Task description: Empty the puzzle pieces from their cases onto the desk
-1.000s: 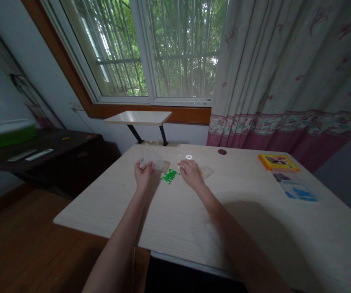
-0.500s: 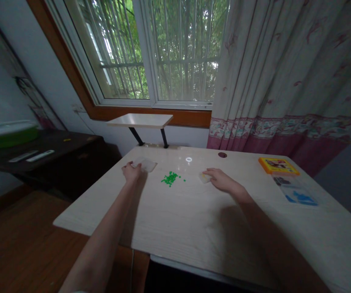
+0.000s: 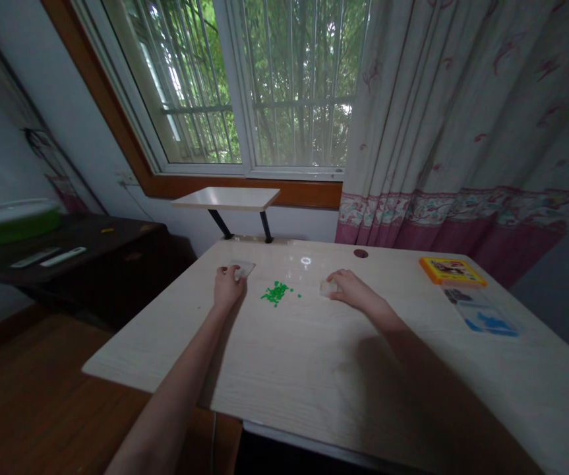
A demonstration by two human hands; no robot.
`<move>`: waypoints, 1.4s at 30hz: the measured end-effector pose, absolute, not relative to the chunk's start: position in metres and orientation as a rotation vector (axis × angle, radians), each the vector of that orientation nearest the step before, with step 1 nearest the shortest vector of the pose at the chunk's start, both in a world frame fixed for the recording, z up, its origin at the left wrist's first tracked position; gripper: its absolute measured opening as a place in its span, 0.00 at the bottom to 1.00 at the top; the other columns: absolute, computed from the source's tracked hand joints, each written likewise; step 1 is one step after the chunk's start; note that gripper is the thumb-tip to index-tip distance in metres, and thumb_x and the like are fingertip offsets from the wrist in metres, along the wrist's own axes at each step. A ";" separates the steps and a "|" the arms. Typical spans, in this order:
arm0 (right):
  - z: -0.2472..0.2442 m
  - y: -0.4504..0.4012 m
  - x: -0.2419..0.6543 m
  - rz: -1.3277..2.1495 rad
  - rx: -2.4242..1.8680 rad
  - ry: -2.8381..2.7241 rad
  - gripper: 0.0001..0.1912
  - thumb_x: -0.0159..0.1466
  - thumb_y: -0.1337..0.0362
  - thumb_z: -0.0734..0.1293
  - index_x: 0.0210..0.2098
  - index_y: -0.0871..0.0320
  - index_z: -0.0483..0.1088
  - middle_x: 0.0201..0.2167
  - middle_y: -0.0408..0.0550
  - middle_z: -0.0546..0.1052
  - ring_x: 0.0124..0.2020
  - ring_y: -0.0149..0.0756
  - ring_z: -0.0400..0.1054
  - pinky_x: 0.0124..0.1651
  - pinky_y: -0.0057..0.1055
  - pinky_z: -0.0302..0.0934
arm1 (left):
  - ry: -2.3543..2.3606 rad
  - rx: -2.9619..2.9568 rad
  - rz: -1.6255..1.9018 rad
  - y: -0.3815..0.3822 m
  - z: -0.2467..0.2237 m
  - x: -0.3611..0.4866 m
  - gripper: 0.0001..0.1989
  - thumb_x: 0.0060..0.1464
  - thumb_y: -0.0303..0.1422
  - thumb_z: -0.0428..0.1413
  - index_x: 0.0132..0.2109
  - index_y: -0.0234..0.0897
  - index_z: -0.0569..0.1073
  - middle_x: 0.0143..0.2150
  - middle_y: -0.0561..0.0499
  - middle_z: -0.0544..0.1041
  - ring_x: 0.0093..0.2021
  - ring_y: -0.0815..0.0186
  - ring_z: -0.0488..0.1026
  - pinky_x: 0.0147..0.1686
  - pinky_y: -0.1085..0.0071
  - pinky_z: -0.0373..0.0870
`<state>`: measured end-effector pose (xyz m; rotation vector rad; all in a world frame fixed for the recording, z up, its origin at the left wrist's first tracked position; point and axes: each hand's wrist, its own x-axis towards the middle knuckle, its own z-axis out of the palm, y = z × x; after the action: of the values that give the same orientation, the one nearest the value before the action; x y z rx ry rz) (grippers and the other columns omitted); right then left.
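Note:
At the left of the green pieces, my left hand (image 3: pixel 228 286) has its fingers curled onto a thin, see-through plastic piece (image 3: pixel 246 268), perhaps a bag, lying on the table. My right hand (image 3: pixel 356 290) pinches a small translucent squarish piece (image 3: pixel 326 288) with a hint of yellow, close to the tabletop; its exact kind is unclear. Between the two hands lies a loose pile of tiny green pieces (image 3: pixel 275 293), with a few strays to its right. Neither hand touches the pile.
The pale wooden table (image 3: pixel 284 356) carries an orange-yellow case (image 3: pixel 452 271) and a clear tray with blue contents (image 3: pixel 490 321) at right. A small raised shelf (image 3: pixel 227 198) stands at the back left, near a cable hole (image 3: pixel 360 253). A dark side table (image 3: pixel 116 244) sits left.
My left hand has moved right and now covers more of the clear plastic piece. My right hand has shifted slightly left, its fingers now curled around the small translucent piece.

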<state>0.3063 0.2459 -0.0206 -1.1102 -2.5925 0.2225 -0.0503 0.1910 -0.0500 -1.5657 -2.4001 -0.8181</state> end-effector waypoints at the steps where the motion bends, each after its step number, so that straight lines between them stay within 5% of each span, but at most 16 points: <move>1: -0.019 0.248 0.305 0.225 -1.126 -2.608 0.21 0.50 0.63 0.70 0.44 0.61 0.69 0.41 0.54 0.73 0.45 0.39 0.64 0.48 0.31 0.55 | -2.385 -1.583 -0.826 0.195 -0.051 -0.051 0.20 0.49 0.36 0.51 0.49 0.34 0.68 0.48 0.39 0.61 0.49 0.54 0.64 0.49 0.61 0.62; 12: -0.010 0.235 0.283 0.194 -1.113 -2.389 0.23 0.52 0.60 0.67 0.46 0.56 0.64 0.40 0.51 0.73 0.43 0.40 0.66 0.43 0.34 0.59 | -2.305 -1.673 -0.836 0.225 -0.052 -0.039 0.19 0.49 0.34 0.52 0.49 0.35 0.69 0.46 0.40 0.64 0.49 0.54 0.64 0.49 0.61 0.62; 18: -0.035 0.241 0.245 0.619 -0.959 -1.892 0.20 0.50 0.57 0.68 0.41 0.54 0.61 0.38 0.46 0.73 0.39 0.34 0.69 0.39 0.32 0.65 | -2.266 -1.714 -0.921 0.234 -0.048 -0.016 0.19 0.49 0.34 0.53 0.49 0.35 0.69 0.49 0.40 0.62 0.50 0.54 0.64 0.50 0.59 0.62; 21: -0.050 0.249 0.225 0.897 -0.876 -1.619 0.23 0.49 0.56 0.68 0.40 0.55 0.58 0.35 0.46 0.74 0.36 0.34 0.71 0.34 0.31 0.68 | -2.134 -1.772 -1.233 0.222 -0.043 0.003 0.19 0.50 0.33 0.52 0.50 0.35 0.68 0.51 0.40 0.60 0.52 0.56 0.62 0.52 0.59 0.61; 26: -0.069 0.248 0.204 1.156 -0.689 -1.524 0.30 0.47 0.62 0.69 0.47 0.56 0.55 0.40 0.50 0.75 0.37 0.33 0.72 0.39 0.33 0.68 | -1.854 -2.584 -1.553 0.189 -0.035 0.039 0.29 0.47 0.33 0.56 0.57 0.40 0.59 0.54 0.42 0.63 0.50 0.62 0.64 0.45 0.63 0.67; 32: -0.071 0.226 0.207 1.001 -0.723 -1.755 0.32 0.50 0.63 0.69 0.54 0.53 0.58 0.49 0.48 0.71 0.41 0.34 0.71 0.43 0.30 0.67 | -1.777 -2.591 -1.454 0.178 -0.036 0.051 0.26 0.45 0.33 0.57 0.52 0.33 0.62 0.49 0.41 0.69 0.48 0.60 0.67 0.47 0.63 0.65; 42: -0.059 0.205 0.212 0.522 -1.003 -2.144 0.32 0.55 0.64 0.65 0.58 0.47 0.55 0.40 0.42 0.76 0.38 0.35 0.71 0.39 0.27 0.64 | -1.736 -2.406 -1.062 0.170 -0.033 0.049 0.23 0.44 0.31 0.55 0.50 0.33 0.63 0.46 0.43 0.70 0.47 0.59 0.68 0.47 0.63 0.65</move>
<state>0.2121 0.2054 -0.0591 -1.0029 -2.1443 0.5224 0.0494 0.1701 -0.0334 -2.4061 -1.7362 -1.0615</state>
